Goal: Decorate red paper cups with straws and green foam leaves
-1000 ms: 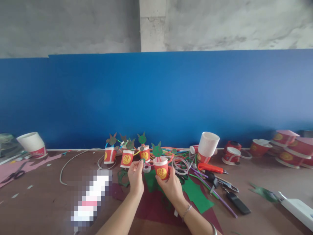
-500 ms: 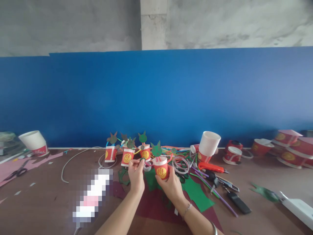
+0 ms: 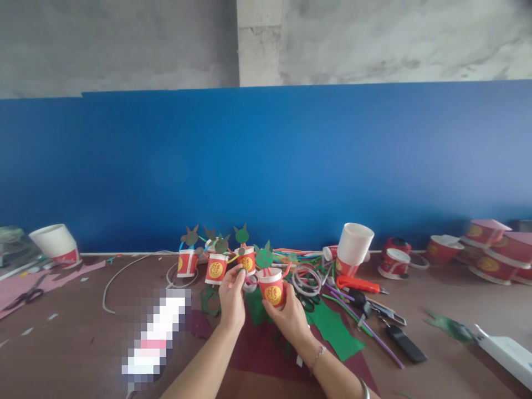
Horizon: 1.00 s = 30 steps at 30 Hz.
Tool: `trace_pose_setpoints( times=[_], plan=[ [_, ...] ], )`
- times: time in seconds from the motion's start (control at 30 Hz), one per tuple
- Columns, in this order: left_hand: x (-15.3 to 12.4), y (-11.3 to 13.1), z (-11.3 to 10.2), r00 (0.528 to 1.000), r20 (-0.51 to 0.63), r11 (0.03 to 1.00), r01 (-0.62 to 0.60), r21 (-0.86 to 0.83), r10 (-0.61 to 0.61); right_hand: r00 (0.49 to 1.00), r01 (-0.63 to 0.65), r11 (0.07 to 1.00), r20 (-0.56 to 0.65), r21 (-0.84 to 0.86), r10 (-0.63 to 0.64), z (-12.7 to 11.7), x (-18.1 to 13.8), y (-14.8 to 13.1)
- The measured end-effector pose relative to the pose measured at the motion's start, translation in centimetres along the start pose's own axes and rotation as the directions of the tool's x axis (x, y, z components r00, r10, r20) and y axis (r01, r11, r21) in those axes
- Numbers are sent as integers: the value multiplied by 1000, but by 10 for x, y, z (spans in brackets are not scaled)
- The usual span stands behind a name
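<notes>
My right hand (image 3: pixel 288 316) is wrapped round a small red paper cup (image 3: pixel 272 287) with a yellow emblem and a green eared paper head (image 3: pixel 264 257) on top, held just above the table. My left hand (image 3: pixel 231 299) pinches a tiny green piece (image 3: pixel 241 272) close to the cup's left side. Three similar decorated cups (image 3: pixel 216 267) stand in a group just behind my hands. Green paper (image 3: pixel 332 330) and dark red paper (image 3: pixel 266 349) lie under my wrists.
A stack of white cups (image 3: pixel 352 248) leans right of centre, with an orange utility knife (image 3: pixel 358 285), pliers and a black device beside it. Red bowls (image 3: pixel 486 244) crowd the far right. Scissors (image 3: pixel 25 296) and a tipped cup (image 3: pixel 56 244) lie far left. A blue wall backs the table.
My right hand has brought the cup slightly left toward my left hand, and the left fingers with the green piece have risen closer to the cup.
</notes>
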<state>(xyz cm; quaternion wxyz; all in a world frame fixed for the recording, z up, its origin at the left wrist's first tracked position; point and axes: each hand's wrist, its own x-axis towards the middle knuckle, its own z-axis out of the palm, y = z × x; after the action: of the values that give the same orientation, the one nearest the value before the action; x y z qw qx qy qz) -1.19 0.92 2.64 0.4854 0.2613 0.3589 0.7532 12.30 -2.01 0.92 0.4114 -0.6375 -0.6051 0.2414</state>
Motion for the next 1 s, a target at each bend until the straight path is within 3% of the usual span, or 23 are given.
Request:
trace_pose_setpoints(
  times=[0.1,0.43,0.67,0.9,1.0],
  plan=[
    [1,-1,-1,999,5,999,49,3,-49,1000,-4,1000,4,8,4,0,0,0],
    [1,-1,-4,1000,11,995,-22,97,21,1000,17,998,11,-66,-16,2,0,3],
    [2,-1,-5,994,102,995,-37,97,27,999,37,995,13,-94,-36,2,-1,2],
    [-5,4,-1,997,81,987,-6,161,-7,1000,9,1000,11,-29,-9,2,-1,0],
    [-6,2,-3,993,121,987,-9,163,-11,1000,-16,1000,7,6,16,-1,-1,-2]
  ],
)
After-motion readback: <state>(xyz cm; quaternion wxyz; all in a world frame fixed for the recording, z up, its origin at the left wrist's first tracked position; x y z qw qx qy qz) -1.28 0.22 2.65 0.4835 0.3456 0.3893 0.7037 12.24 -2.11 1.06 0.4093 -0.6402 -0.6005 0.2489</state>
